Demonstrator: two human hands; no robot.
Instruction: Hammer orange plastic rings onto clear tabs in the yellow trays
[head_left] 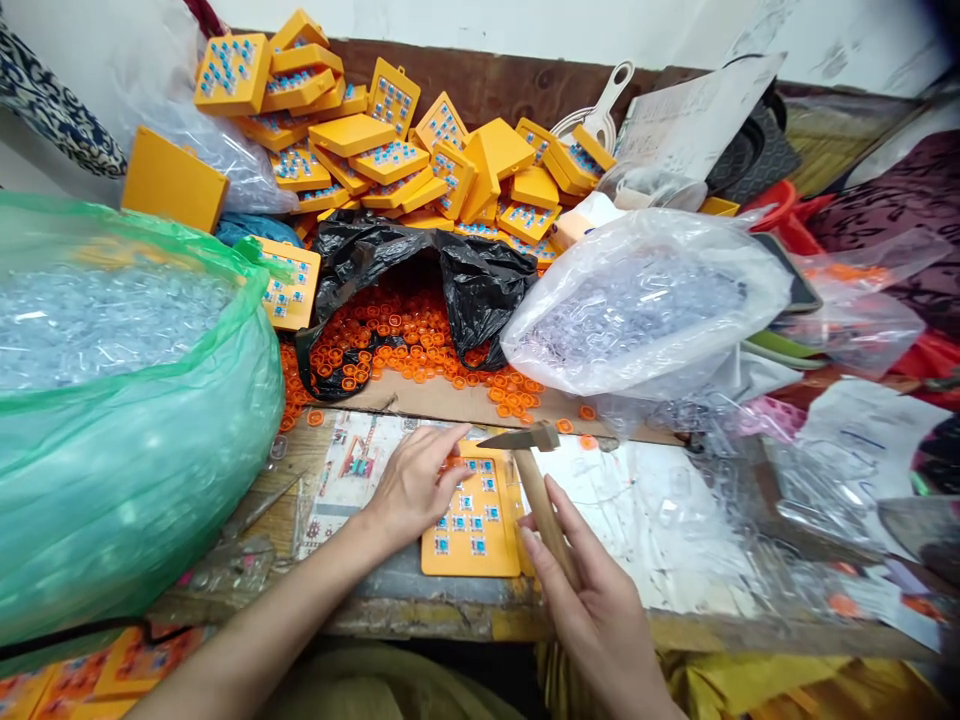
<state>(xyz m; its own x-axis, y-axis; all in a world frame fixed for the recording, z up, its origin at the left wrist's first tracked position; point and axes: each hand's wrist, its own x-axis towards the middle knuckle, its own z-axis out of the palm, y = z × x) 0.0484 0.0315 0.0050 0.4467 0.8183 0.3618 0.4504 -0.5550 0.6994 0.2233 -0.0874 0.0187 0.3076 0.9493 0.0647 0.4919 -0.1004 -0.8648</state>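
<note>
A yellow plastic panel point(457, 560) lies flat on the bench before me, with several small clear pieces with blue centres set in its face. My left hand point(412, 475) rests at the panel's upper left corner, its thumb and index finger stretched out and apart; the rest of its fingers are partly hidden. In my right hand point(589, 590) is a hammer point(544, 500), gripped by its wooden handle. The hammer's metal head is over the panel's upper right edge, its pointed end turned left.
Many similar yellow panels point(352, 135) are heaped at the back. A black bag point(487, 270) spills orange rings point(405, 330). A green bag point(150, 470) of clear pieces bulges at left, a white bag point(645, 300) at right. White paper point(622, 500) covers the bench at right.
</note>
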